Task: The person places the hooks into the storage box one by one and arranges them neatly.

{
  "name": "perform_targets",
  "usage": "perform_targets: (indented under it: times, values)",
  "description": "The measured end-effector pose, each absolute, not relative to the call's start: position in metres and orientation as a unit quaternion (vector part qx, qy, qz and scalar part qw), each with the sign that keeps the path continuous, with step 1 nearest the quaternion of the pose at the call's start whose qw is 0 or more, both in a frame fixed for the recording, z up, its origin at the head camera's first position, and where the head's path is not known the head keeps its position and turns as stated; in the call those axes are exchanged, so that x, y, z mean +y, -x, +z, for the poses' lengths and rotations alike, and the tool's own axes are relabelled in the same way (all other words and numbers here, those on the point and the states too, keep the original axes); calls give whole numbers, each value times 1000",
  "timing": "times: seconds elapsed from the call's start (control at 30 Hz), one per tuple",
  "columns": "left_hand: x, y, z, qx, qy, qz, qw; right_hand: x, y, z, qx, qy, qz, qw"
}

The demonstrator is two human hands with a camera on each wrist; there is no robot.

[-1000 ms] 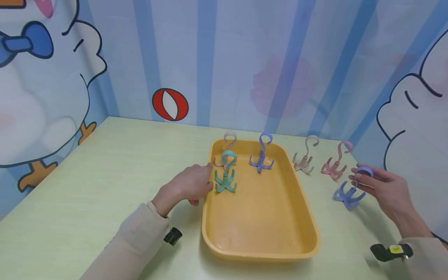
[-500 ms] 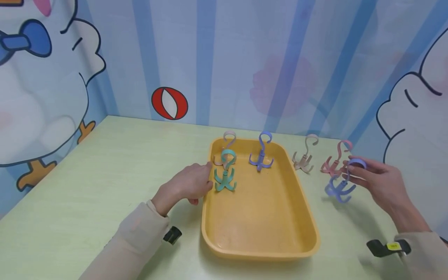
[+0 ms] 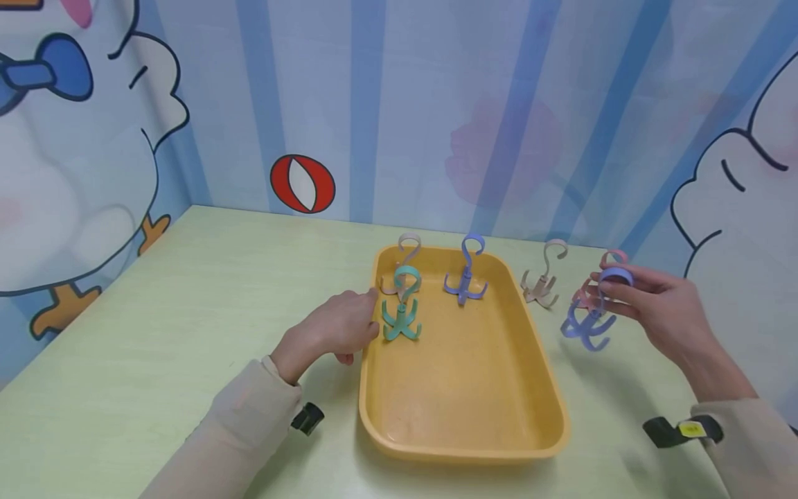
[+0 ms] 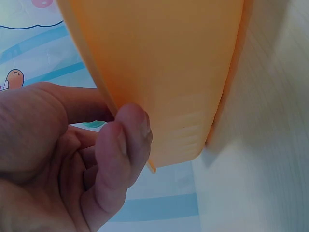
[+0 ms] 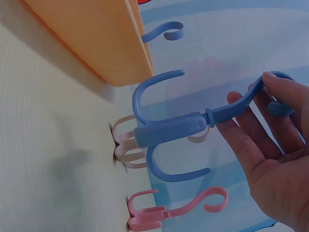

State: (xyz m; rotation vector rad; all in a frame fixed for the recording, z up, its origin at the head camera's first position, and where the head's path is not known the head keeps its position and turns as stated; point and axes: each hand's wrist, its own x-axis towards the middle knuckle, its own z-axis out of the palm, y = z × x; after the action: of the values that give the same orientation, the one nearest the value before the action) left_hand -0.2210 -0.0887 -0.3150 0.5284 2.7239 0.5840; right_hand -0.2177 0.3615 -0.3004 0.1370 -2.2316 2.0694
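Observation:
My left hand grips the left rim of a yellow plastic tray; in the left wrist view its fingers and thumb pinch the tray's edge. To the right of the tray, my right hand holds a blue-purple multi-prong hanger hook by its curved top, prongs downward and raised off the table. The right wrist view shows the thumb and fingers around the top of this hanger hook. Inside the tray stand a green hook, a purple hook and a greyish-pink hook, partly hidden by the green one.
On the table right of the tray stand a beige hook and a pink hook, partly hidden behind the held one in the head view. A printed curtain closes off the back. Pale table surface extends left of the tray.
My right hand has lifted the purple hanger hook and carried it left toward the tray, passing in front of the pink hook. My left hand stays on the rim.

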Motion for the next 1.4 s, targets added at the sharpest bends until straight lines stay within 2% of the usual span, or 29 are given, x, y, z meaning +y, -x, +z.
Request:
perform_targets:
  times: [0.47, 0.77, 1.07, 1.4]
  values:
    - [-90, 221, -315, 950, -183, 204, 153, 329, 219, -274, -741, -100, 664, 14]
    - [-90, 221, -315, 949, -181, 208, 154, 302, 222, -260, -783, -98, 614, 21]
    - [-90, 221, -314, 949, -179, 206, 155, 282, 228, -253, -795, -109, 596, 16]
    - [-89, 220, -315, 950, -182, 204, 153, 263, 232, -251, -750, -159, 642, -20]
